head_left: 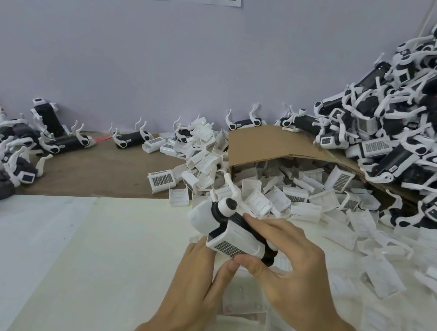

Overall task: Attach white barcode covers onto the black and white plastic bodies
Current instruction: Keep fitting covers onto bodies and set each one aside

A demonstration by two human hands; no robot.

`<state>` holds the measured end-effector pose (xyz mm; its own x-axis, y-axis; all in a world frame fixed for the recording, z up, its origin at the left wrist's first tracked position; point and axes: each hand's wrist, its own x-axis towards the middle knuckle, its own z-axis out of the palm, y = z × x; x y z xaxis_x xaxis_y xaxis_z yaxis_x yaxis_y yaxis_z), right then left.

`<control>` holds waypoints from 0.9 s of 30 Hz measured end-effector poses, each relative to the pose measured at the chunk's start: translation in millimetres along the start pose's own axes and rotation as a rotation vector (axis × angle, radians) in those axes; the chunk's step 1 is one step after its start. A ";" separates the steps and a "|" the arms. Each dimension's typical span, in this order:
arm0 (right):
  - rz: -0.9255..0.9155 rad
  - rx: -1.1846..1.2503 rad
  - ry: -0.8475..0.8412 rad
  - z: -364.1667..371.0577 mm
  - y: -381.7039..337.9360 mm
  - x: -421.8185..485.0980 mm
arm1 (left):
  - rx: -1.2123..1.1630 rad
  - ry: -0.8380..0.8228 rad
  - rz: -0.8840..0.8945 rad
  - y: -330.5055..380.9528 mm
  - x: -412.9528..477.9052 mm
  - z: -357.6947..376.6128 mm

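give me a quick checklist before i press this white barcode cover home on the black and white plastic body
1. Grip: the left hand holds the piece from below and the right hand pinches it from above: ok.
2. The white barcode cover lies on the black and white plastic body, barcode facing the camera: ok.
3. Cover fully seated: cannot tell, the fingers hide its far edge.
4. Spare loose white covers by the brown cardboard box: ok.
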<state>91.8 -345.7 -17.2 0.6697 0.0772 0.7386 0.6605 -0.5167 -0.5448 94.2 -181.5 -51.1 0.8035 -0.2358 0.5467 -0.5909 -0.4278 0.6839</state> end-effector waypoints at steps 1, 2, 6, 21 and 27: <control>-0.001 0.004 -0.005 -0.3 0.2 0.3 | -0.016 0.001 0.001 0.1 -0.4 -0.5; 0.009 0.027 -0.015 -0.9 0.3 0.8 | -0.032 0.005 -0.001 0.1 -0.2 -0.8; 0.150 0.243 -0.146 -1.1 -2.7 1.3 | -0.043 0.011 0.024 1.6 -0.6 -2.0; 0.356 0.353 -0.178 5.4 -8.4 -1.2 | -0.056 -0.041 0.070 5.9 -4.9 2.0; 0.359 0.441 -0.128 12.4 -16.0 -7.2 | -0.006 0.009 0.199 10.7 -0.6 0.6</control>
<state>80.7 -327.4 -18.7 0.8951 0.0795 0.4387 0.4456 -0.1273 -0.8862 87.4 -186.5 -44.4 0.6697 -0.3075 0.6760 -0.7388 -0.3683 0.5644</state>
